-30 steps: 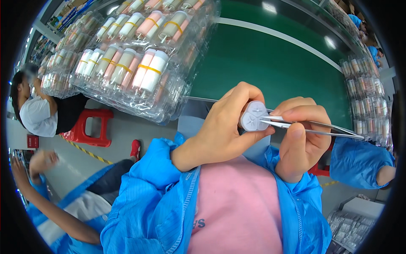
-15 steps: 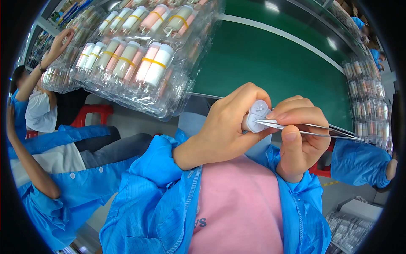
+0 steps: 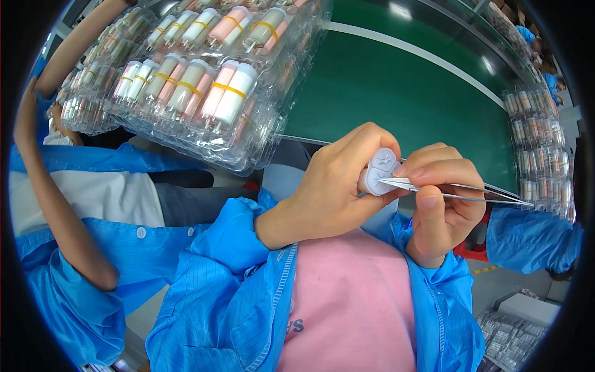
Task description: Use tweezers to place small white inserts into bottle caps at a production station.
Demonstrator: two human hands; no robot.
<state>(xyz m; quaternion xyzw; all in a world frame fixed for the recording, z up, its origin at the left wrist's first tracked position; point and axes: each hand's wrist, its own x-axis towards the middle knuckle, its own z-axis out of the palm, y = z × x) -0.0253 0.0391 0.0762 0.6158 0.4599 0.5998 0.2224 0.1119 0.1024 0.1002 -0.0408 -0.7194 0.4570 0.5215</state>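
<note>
Bright light glared off the green table (image 3: 409, 93) at one and two o'clock; straight edges bowed rimward.

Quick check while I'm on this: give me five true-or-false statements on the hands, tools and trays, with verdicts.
1. The right hand holds metal tweezers. True.
2. The left hand is empty. False: the left hand grips a white lobed piece.
3. The tweezer tips are at the end face of the white lobed piece. True.
4. The tubes in the near clear plastic tray all lie loose. False: yellow bands bundle tubes there.
5. The tabletop is red. False: the tabletop is green.
</note>
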